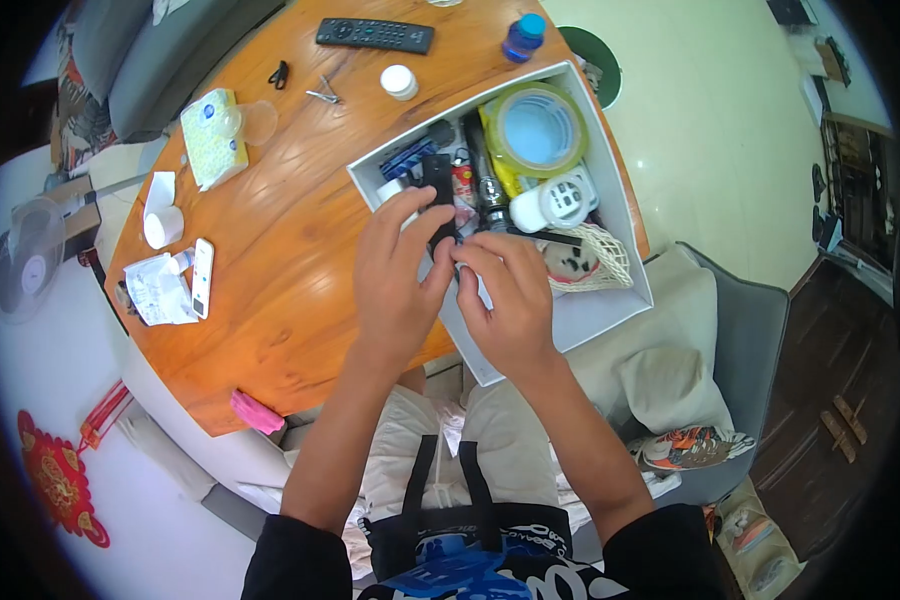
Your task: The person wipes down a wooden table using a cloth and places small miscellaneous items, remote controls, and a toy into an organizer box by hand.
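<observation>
My left hand (pixel 395 270) is above the left part of a white box (pixel 610 305), its fingers curled round a long black object (pixel 436 172) whose kind I cannot make out. Close beside it, my right hand (pixel 510 295) pinches at the lower end of this object, where the fingertips of both hands meet. Behind the hands the box holds a black flashlight (pixel 485 175), a roll of clear yellowish tape (pixel 497 135), a white round device (pixel 560 205) and a cream net bag (pixel 605 255). The fingers hide part of the black object.
On the wooden table (pixel 270 270) lie a remote control (pixel 375 35), a white-lidded jar (pixel 399 82), a tissue pack (pixel 213 140), a white roll (pixel 164 228) and a white remote (pixel 202 278). A blue-capped bottle (pixel 523 38) stands near the far edge, beside a green bin (pixel 610 75).
</observation>
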### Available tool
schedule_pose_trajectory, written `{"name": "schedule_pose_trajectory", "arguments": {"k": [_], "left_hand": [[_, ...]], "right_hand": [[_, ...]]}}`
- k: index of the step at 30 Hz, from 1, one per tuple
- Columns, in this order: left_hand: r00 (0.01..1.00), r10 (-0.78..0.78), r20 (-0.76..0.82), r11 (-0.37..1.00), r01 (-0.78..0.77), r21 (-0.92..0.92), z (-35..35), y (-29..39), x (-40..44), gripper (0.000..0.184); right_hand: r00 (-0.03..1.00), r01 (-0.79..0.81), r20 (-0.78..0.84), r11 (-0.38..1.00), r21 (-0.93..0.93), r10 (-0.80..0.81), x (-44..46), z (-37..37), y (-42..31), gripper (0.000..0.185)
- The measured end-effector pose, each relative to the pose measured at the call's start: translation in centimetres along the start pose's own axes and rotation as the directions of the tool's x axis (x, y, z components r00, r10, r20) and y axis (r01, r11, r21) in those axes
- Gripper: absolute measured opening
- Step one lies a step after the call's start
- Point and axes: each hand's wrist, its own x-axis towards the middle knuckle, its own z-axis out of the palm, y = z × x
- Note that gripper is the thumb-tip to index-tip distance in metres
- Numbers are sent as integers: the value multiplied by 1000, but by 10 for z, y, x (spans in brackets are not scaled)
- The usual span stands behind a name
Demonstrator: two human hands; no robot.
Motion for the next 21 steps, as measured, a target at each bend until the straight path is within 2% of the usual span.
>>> {"name": "schedule_pose_trajectory", "arguments": {"k": [6,8,11,14,17,20,21], "left_hand": [[992,-120,23,990,122,-76,-21,-41,38,43],[984,-177,16,978,178,-110,-19,-59,57,44],[933,-339,119,873,359,-330,-7,-82,85,45],[910,-377,174,887,409,-216,6,-101,106,47],[936,-305,178,945,321,-69,21,-124,117,47],[861,-418,288,882,461,-98,26,-126,130,48],[839,-451,304,840,514,-173,28,-125,133,48]], "right_hand": [[996,81,-29,990,-114,-85,77,32,6,25],[1000,26,10,994,-107,-25,108,42,11,25],[988,-34,143,993,-110,49,142,59,23,26],[970,13,240,977,-211,39,167,72,33,27],[940,-4,325,957,-289,102,183,86,47,27],[838,-123,473,939,-322,272,193,98,52,28],[806,-169,511,943,-288,301,197,100,51,32]]}}
